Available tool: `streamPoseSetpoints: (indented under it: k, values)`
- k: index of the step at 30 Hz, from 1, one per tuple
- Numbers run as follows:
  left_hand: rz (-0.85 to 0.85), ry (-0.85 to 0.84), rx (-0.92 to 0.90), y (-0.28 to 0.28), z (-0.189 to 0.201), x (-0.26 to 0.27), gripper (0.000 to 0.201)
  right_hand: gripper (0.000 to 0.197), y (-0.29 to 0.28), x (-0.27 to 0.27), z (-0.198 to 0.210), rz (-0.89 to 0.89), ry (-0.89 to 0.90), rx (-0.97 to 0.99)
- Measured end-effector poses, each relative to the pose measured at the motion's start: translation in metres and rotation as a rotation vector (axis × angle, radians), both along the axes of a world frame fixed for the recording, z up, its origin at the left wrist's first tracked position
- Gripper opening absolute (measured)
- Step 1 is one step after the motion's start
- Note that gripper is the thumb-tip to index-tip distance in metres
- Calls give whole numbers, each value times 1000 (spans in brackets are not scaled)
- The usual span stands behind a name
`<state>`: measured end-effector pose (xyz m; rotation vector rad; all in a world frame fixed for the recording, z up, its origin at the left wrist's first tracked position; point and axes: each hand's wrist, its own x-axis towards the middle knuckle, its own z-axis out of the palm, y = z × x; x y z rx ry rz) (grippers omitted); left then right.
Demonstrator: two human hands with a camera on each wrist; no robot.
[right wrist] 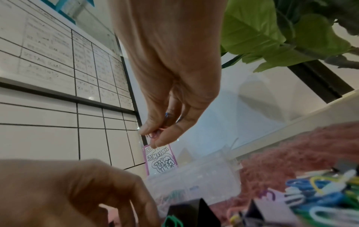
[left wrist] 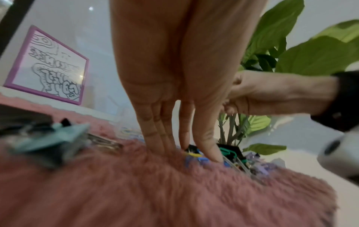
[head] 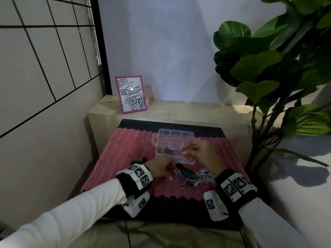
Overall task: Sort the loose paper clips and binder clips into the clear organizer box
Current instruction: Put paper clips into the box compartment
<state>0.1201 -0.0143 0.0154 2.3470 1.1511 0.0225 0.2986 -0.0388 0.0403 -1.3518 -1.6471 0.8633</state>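
The clear organizer box (head: 174, 136) lies open on the pink fluffy mat (head: 123, 154), with coloured paper clips (head: 165, 151) in a near-left compartment. My right hand (head: 185, 151) hovers over the box's near right part and pinches a pink paper clip (right wrist: 155, 134) between thumb and fingers (right wrist: 169, 138). A loose pile of paper clips and binder clips (head: 194, 176) lies on the mat in front of the box. My left hand (head: 167, 173) reaches down with straight fingers (left wrist: 210, 147), touching the pile's left edge. Black binder clips (head: 138, 160) lie further left.
A pink-framed drawing (head: 130, 93) stands on the beige ledge (head: 188, 108) behind the mat. A large leafy plant (head: 268, 68) rises at the right. A gridded board (head: 44, 59) covers the left wall. A blurred teal binder clip (left wrist: 52, 142) lies near my left wrist.
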Motion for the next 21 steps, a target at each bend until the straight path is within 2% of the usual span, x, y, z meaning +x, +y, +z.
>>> streamPoseSetpoints:
  k: [4, 7, 12, 14, 17, 18, 19, 21]
  values:
    - [-16, 110, 73, -2, -10, 16, 52, 9, 1, 8, 2, -26, -56, -7]
    - [-25, 89, 83, -3, -10, 19, 41, 2, 3, 11, 2, -34, -36, -39]
    - [-39, 46, 51, -1, -9, 11, 23, 12, 20, -2, 12, -43, -5, -147]
    - [-28, 4, -30, 2, -7, 5, 21, 4, 31, -10, 16, -29, -10, -179]
    - [19, -65, -180, 8, -4, -10, 6, 8, 46, -22, 19, -66, -67, -204]
    - [53, -112, -248, 9, -3, -16, 9, 3, 49, -27, 20, -67, -87, -213]
    - [82, -157, -305, 10, -1, -23, 17, 7, 51, -31, 21, -57, -120, -215]
    - [121, -197, -339, 13, 5, -36, 20, 16, 54, -34, 21, -3, -250, -212]
